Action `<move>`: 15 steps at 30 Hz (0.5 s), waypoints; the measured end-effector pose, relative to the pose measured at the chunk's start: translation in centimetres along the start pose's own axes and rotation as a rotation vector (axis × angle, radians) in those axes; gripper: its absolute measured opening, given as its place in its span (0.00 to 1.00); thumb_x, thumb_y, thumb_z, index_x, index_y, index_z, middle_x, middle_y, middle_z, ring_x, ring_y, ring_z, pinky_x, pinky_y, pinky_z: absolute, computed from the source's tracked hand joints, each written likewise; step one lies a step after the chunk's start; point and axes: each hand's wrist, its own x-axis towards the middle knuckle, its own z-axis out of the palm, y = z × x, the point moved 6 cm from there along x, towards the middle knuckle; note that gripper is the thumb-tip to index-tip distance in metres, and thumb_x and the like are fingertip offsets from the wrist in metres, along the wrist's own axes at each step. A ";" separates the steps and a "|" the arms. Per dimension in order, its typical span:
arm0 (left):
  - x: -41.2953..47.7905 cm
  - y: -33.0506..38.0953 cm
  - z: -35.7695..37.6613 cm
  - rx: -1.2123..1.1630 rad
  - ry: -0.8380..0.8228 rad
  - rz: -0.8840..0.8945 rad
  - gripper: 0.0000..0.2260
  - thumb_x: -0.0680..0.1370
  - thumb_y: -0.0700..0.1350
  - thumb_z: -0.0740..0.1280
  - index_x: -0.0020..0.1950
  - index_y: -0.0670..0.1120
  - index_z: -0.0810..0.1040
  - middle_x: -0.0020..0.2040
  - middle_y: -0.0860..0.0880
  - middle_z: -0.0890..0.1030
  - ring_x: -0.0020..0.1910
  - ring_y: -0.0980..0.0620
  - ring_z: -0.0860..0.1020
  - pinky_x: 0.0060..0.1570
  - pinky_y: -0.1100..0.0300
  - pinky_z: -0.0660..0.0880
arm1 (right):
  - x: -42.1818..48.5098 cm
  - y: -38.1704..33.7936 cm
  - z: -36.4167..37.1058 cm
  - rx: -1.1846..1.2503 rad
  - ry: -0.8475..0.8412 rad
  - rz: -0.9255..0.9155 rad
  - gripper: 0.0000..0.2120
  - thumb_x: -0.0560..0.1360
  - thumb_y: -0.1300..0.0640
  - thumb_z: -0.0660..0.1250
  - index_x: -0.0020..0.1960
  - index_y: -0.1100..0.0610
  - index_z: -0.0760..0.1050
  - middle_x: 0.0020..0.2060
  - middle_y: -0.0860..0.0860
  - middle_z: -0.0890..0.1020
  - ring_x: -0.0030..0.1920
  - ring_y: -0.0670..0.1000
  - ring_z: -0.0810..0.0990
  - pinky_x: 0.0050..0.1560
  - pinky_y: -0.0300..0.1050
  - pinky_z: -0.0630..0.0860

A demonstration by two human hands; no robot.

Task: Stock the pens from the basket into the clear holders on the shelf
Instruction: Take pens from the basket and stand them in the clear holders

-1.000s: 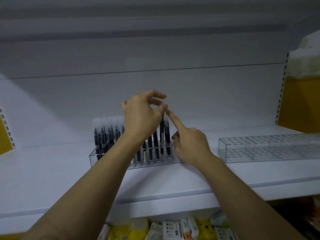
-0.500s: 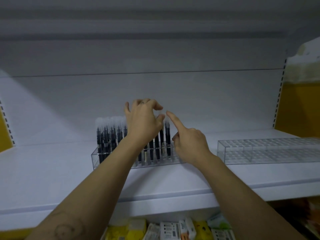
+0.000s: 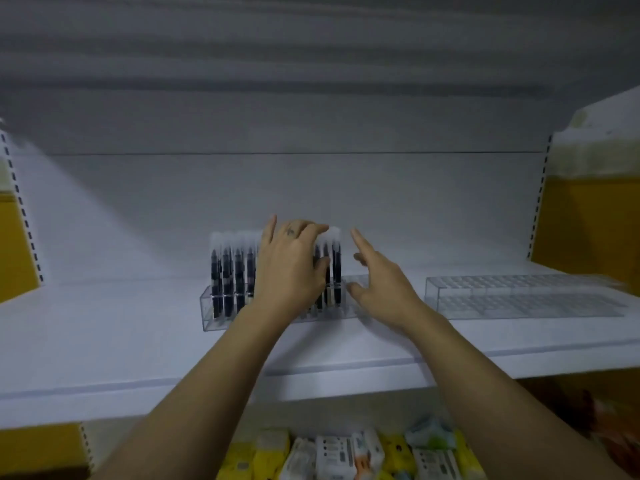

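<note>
A left hand [image 3: 291, 268] curls around dark white-capped pens [image 3: 225, 271] standing in a clear plastic holder [image 3: 210, 311] on a white shelf [image 3: 104, 341], while the right hand [image 3: 381, 289] hovers open alongside.

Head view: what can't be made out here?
Basket: outside the head view's frame.
Pens in the left holder: middle ones hidden behind the left hand.
Left hand's grip: curled over the pens; pinch unclear.
Packs under the shelf: blurred, cut by the bottom edge.
</note>
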 end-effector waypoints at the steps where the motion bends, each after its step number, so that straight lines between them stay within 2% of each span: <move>1: -0.9 0.3 -0.4 -0.021 0.028 -0.005 0.20 0.75 0.46 0.71 0.66 0.48 0.75 0.62 0.49 0.78 0.64 0.48 0.73 0.75 0.50 0.50 | -0.6 0.0 -0.1 -0.014 0.014 0.002 0.40 0.77 0.57 0.67 0.78 0.40 0.45 0.72 0.51 0.67 0.70 0.51 0.68 0.67 0.45 0.66; 5: -5.0 1.3 -0.5 -0.062 0.024 -0.010 0.20 0.73 0.45 0.72 0.64 0.46 0.77 0.60 0.47 0.79 0.61 0.45 0.74 0.68 0.51 0.61 | -3.5 -0.8 -1.2 -0.094 0.082 -0.035 0.33 0.77 0.54 0.67 0.77 0.46 0.55 0.72 0.48 0.66 0.71 0.49 0.65 0.67 0.41 0.62; 7: -6.7 1.7 -0.4 -0.086 -0.003 -0.027 0.20 0.73 0.45 0.72 0.64 0.47 0.77 0.61 0.48 0.79 0.62 0.46 0.74 0.66 0.52 0.63 | -5.3 -1.4 -1.5 -0.137 0.093 -0.060 0.31 0.77 0.52 0.67 0.76 0.47 0.59 0.72 0.47 0.67 0.70 0.48 0.65 0.68 0.40 0.60; 11: -9.9 2.8 -0.3 -0.145 -0.036 -0.043 0.18 0.74 0.46 0.71 0.63 0.47 0.77 0.58 0.48 0.79 0.59 0.46 0.74 0.58 0.54 0.65 | -9.1 -1.6 -1.3 -0.244 0.139 -0.082 0.26 0.75 0.52 0.69 0.72 0.49 0.67 0.69 0.48 0.70 0.70 0.51 0.65 0.72 0.47 0.58; 15: -13.2 4.3 0.0 -0.167 -0.027 -0.019 0.14 0.74 0.45 0.71 0.59 0.47 0.78 0.54 0.48 0.79 0.54 0.45 0.75 0.52 0.53 0.68 | -13.2 -0.8 -0.6 -0.277 0.166 -0.063 0.25 0.74 0.52 0.70 0.70 0.50 0.69 0.69 0.48 0.70 0.71 0.51 0.64 0.70 0.45 0.57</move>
